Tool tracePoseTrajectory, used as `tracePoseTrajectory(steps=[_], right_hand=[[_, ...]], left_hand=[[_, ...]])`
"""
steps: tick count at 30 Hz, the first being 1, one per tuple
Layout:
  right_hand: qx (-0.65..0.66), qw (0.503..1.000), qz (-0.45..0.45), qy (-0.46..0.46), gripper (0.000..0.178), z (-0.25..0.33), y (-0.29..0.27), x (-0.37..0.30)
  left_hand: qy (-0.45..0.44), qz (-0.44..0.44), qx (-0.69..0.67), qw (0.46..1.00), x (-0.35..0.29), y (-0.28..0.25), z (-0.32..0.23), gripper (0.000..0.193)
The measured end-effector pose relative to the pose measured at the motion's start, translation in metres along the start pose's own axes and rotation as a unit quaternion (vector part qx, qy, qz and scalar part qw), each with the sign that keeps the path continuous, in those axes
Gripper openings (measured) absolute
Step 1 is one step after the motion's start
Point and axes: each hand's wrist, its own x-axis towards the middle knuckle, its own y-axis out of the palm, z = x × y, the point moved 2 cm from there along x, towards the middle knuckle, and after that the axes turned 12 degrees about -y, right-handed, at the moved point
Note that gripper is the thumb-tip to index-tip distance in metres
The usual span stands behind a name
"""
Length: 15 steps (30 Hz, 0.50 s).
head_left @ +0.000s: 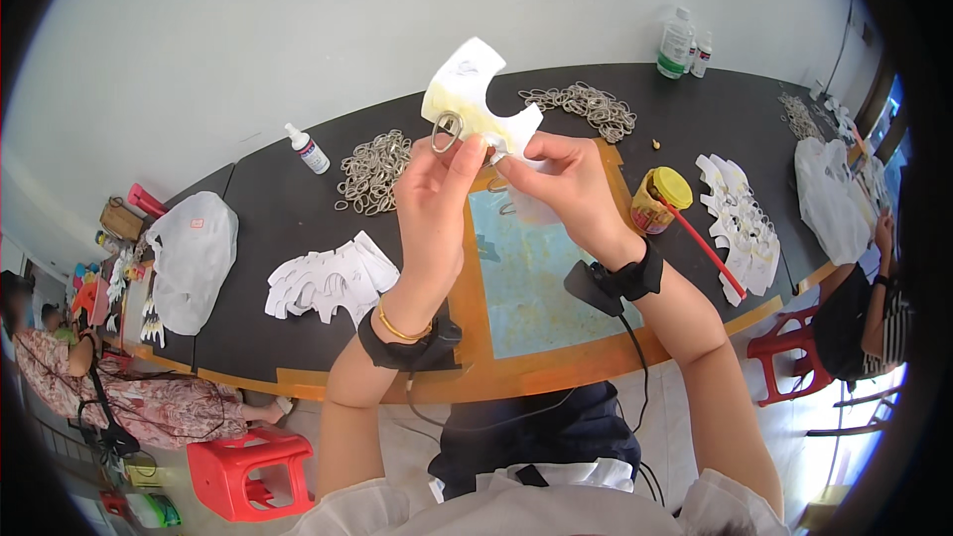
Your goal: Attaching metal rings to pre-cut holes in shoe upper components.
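Above the table I hold up a white curved cut-out piece (pixel 465 74) with yellowish smears, its lower part pinched in both hands. My left hand (pixel 434 179) is closed on its lower left, the thumb pressed near the middle. A metal oval ring (pixel 438 134) stands out from the piece beside those fingers. My right hand (pixel 566 184) grips the lower right, thumb and fingers pressed together. Below, partly hidden by my hands, a light blue sheet (pixel 536 288) lies with another ring near its top. White cut-outs (pixel 328 283) lie overlapped left of my left wrist.
Ring piles (pixel 375 174) (pixel 596 109) lie behind my hands. A yellow-lidded jar (pixel 655 208) stands at right by a red stick (pixel 710 256) and ringed cut-outs (pixel 740 228). A white bottle (pixel 308 151) and plastic bag (pixel 194 263) are left. People sit at both sides.
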Motion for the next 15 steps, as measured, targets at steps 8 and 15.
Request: tracePoseTrajectory(steps=[8,15], right_hand=[[-0.162,0.977,0.048,-0.13,0.01,0.02,0.001,0.004],[-0.275,0.877,0.183,-0.348,0.013,0.032,-0.01,0.012]], left_hand=[[-0.199,0.122,-0.061,0.97,0.003,-0.016,-0.003,0.021],[-0.394,0.224,-0.197,0.869,0.003,-0.014,0.005,0.02]])
